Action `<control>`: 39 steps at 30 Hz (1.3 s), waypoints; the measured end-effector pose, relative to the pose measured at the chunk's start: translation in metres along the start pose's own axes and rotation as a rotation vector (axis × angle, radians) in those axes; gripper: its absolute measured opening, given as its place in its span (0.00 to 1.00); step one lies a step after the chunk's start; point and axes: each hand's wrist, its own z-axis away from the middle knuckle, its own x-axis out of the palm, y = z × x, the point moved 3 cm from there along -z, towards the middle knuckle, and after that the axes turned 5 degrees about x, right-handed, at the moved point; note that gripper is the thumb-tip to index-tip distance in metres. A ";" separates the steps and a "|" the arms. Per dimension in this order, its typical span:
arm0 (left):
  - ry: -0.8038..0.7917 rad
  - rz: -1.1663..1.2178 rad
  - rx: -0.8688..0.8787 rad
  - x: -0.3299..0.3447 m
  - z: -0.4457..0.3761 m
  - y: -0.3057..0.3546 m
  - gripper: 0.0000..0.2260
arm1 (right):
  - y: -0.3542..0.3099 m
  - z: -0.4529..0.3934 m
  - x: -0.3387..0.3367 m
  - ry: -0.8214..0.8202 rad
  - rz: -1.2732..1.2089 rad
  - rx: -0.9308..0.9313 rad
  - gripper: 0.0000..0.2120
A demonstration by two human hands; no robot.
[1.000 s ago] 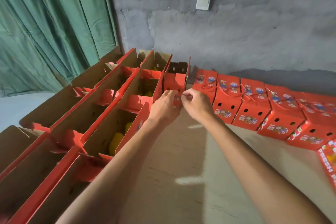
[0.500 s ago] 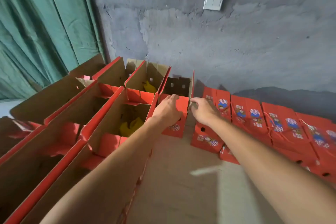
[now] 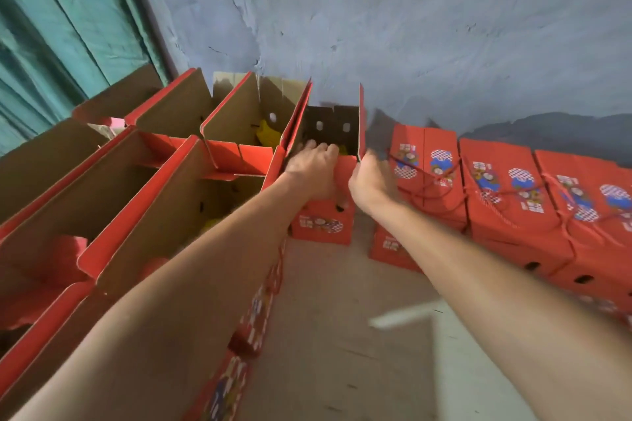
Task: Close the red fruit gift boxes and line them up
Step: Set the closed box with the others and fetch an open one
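Both hands have slid onto the open box (image 3: 323, 212) since half a second ago. The left hand (image 3: 313, 169) curls its fingers over the near rim; the right hand (image 3: 367, 178) grips the right flap (image 3: 361, 123), upright beside the closed row (image 3: 496, 188).

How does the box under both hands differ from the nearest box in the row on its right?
The held box is open, side flaps upright, brown inside showing; the neighbouring box is folded shut, with red cord across its top. The left hand and right hand touch only the held box. Both are red with similar printed labels.
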 end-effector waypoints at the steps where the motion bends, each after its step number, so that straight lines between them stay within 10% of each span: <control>1: -0.030 0.033 0.006 -0.004 0.004 0.001 0.30 | 0.001 0.005 -0.002 -0.016 -0.021 0.020 0.10; 39: -0.248 0.451 -0.119 0.010 0.466 0.421 0.31 | 0.264 0.501 -0.272 -0.026 0.139 -0.030 0.15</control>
